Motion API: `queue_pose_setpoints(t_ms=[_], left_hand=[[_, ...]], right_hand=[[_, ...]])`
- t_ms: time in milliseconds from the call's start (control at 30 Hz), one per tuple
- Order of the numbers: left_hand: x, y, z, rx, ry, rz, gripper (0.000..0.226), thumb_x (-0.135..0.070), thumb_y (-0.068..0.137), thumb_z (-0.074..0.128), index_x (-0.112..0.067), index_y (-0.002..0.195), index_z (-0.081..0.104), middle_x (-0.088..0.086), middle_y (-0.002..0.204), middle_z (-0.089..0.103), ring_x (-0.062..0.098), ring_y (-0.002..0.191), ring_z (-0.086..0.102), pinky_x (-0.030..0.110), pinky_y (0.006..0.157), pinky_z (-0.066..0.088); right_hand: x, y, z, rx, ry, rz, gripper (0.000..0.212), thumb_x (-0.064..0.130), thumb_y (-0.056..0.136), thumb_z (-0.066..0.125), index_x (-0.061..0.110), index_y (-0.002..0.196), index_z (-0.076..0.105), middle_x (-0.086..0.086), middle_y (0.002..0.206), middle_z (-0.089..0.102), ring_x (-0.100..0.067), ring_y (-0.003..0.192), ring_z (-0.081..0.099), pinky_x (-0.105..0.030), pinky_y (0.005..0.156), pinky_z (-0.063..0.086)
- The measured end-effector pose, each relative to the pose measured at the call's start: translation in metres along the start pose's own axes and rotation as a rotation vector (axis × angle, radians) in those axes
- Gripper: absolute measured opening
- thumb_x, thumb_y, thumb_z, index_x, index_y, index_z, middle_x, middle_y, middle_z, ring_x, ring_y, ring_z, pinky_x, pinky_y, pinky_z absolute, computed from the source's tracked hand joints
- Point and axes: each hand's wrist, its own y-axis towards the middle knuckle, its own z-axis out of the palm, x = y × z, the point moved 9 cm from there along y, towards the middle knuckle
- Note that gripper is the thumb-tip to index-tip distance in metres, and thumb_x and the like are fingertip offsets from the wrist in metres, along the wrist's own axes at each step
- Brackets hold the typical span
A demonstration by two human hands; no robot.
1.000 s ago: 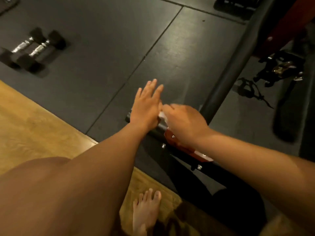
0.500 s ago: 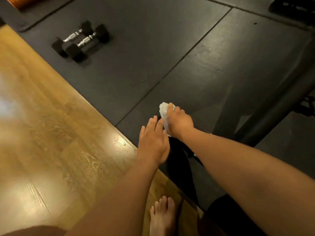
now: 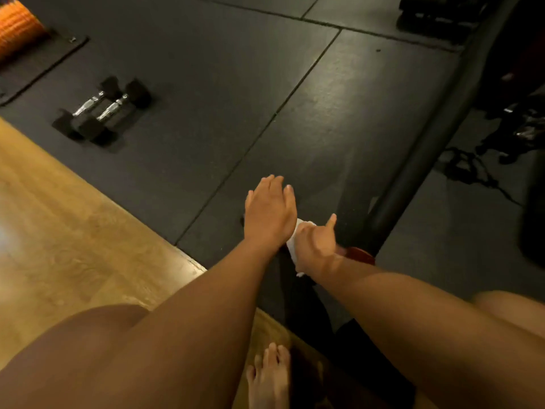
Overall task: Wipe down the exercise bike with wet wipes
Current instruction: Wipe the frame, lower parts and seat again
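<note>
Head view: my right hand [image 3: 315,246] clutches the wipe [image 3: 303,224], left hand [image 3: 269,214] flat; balled wipe might skip spots on the bike [image 3: 413,178].

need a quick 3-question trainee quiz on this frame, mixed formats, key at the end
1. Short answer: are the fingers of the left hand straight or curled?
2. Multiple choice: the white wipe is held by A) the left hand, B) the right hand, C) neither hand.
3. True or false: the dumbbells stand upright on end.

Key
1. Straight.
2. B.
3. False: they lie on their sides on the black mat.
</note>
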Motion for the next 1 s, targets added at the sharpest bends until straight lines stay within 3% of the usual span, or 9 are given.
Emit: queue_pose_setpoints(t_ms=[100, 233, 367, 467, 600, 667, 733, 867, 1000], left_hand=[[-0.067, 0.01, 0.01, 0.055, -0.12, 0.14, 0.039, -0.03, 0.105, 0.038, -0.008, 0.131, 0.055, 0.009, 0.133, 0.057, 0.023, 0.124, 0.052, 0.038, 0.108, 0.036], [-0.158, 0.012, 0.039, 0.161, -0.199, 0.351, 0.049, -0.03, 0.104, 0.043, -0.002, 0.144, 0.043, 0.017, 0.145, 0.049, 0.027, 0.135, 0.044, 0.03, 0.11, 0.029], [-0.206, 0.003, 0.074, 0.193, -0.318, 0.278, 0.059, -0.037, 0.103, 0.044, -0.006, 0.15, 0.029, 0.017, 0.148, 0.045, 0.03, 0.132, 0.045, 0.027, 0.101, 0.031], [-0.208, -0.005, 0.087, 0.079, -0.211, 0.304, 0.069, -0.036, 0.102, 0.045, -0.007, 0.155, 0.013, 0.016, 0.157, 0.029, 0.034, 0.136, 0.04, 0.036, 0.107, 0.032], [-0.204, -0.006, 0.089, -0.106, -0.143, 0.366, 0.067, -0.031, 0.101, 0.046, -0.007, 0.155, 0.015, 0.015, 0.156, 0.032, 0.034, 0.133, 0.044, 0.04, 0.104, 0.036], [-0.204, -0.007, 0.091, -0.157, -0.126, 0.377, 0.068, -0.032, 0.1, 0.046, -0.006, 0.155, 0.016, 0.014, 0.155, 0.034, 0.033, 0.133, 0.044, 0.042, 0.103, 0.037], [-0.207, -0.011, 0.092, -0.188, -0.094, 0.406, 0.072, -0.032, 0.097, 0.048, -0.004, 0.155, 0.014, 0.015, 0.156, 0.032, 0.032, 0.137, 0.04, 0.042, 0.107, 0.036], [-0.211, -0.016, 0.096, -0.205, 0.059, 0.536, 0.087, -0.031, 0.089, 0.054, 0.005, 0.153, 0.006, 0.022, 0.161, 0.014, 0.032, 0.149, 0.019, 0.043, 0.121, 0.022], [-0.209, -0.021, 0.1, -0.217, 0.177, 0.635, 0.089, -0.029, 0.086, 0.054, 0.009, 0.151, 0.007, 0.027, 0.16, 0.008, 0.034, 0.149, 0.015, 0.044, 0.122, 0.019]], right_hand=[[0.002, -0.03, -0.013, -0.084, -0.022, -0.13, 0.041, 0.026, 0.099, 0.052, 0.012, 0.136, 0.048, -0.009, 0.139, 0.051, -0.031, 0.131, 0.045, -0.051, 0.112, 0.029], [-0.036, -0.095, -0.051, -0.021, 0.372, -0.318, 0.039, 0.028, 0.1, 0.048, 0.008, 0.134, 0.053, -0.012, 0.14, 0.051, -0.03, 0.128, 0.048, -0.036, 0.106, 0.037], [-0.148, -0.145, -0.037, -0.185, 0.392, -0.183, 0.027, 0.017, 0.093, 0.058, 0.015, 0.119, 0.064, -0.01, 0.118, 0.065, -0.026, 0.109, 0.061, -0.032, 0.091, 0.046], [-0.248, -0.172, 0.029, -0.248, 0.538, 0.122, 0.016, 0.016, 0.088, 0.061, 0.016, 0.103, 0.069, -0.009, 0.101, 0.071, -0.028, 0.097, 0.064, -0.033, 0.078, 0.048], [-0.231, -0.175, 0.161, 0.002, 0.715, 0.262, 0.05, 0.043, 0.092, 0.043, 0.008, 0.123, 0.059, -0.017, 0.131, 0.059, -0.03, 0.118, 0.055, -0.036, 0.098, 0.042], [-0.19, -0.154, 0.188, 0.016, 0.666, 0.232, 0.074, 0.055, 0.093, 0.032, 0.01, 0.152, 0.023, -0.01, 0.158, 0.027, -0.023, 0.143, 0.028, -0.04, 0.118, 0.019], [-0.174, -0.133, 0.182, -0.044, 0.585, 0.227, 0.083, 0.063, 0.093, 0.032, 0.015, 0.155, 0.005, -0.007, 0.161, 0.016, -0.024, 0.147, 0.016, -0.048, 0.121, 0.005], [-0.189, -0.128, 0.173, -0.097, 0.551, 0.153, 0.091, 0.076, 0.086, 0.029, 0.013, 0.152, 0.023, -0.01, 0.156, 0.03, -0.025, 0.144, 0.025, -0.055, 0.119, 0.004], [-0.201, -0.158, 0.164, -0.275, 0.435, 0.035, 0.104, 0.076, 0.083, -0.008, 0.011, 0.144, 0.043, -0.009, 0.158, 0.029, -0.025, 0.143, 0.031, -0.038, 0.119, 0.018]])
